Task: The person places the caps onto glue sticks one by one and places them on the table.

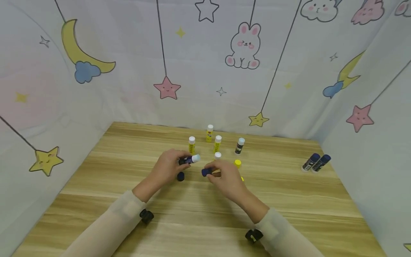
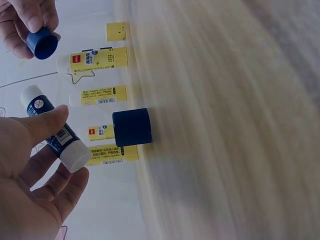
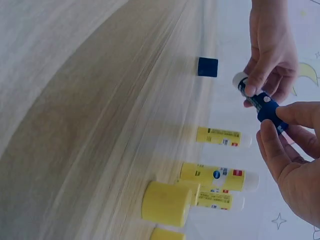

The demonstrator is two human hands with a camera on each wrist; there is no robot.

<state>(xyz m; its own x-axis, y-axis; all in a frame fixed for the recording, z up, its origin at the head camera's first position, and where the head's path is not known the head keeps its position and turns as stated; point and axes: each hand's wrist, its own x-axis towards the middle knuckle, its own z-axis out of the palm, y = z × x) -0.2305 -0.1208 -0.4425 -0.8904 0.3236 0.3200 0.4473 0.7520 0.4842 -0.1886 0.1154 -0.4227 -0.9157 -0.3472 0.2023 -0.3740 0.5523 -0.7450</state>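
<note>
My left hand [image 1: 167, 166] grips a dark blue glue stick [image 2: 61, 136] between thumb and fingers. It is tilted, with its white end [image 1: 196, 158] bare and pointing right. To the right, my right hand [image 1: 226, 178] pinches a dark blue cap [image 1: 206, 172], whose hollow opening shows in the left wrist view. Cap and stick are apart there, though the cap overlaps the stick in the right wrist view. Below the left hand, a second dark blue cap [image 1: 181, 176] lies on the wooden table [image 1: 199, 228].
Several yellow glue sticks [image 1: 192, 145] with white tops stand beyond the hands, one partly behind the right hand. An uncapped dark glue stick [image 1: 239, 146] is near them. Yellow caps [image 1: 237, 163] sit beside the right hand. Two blue-capped sticks [image 1: 310, 162] stand far right. Printed cloth [image 1: 138, 103] encloses the table.
</note>
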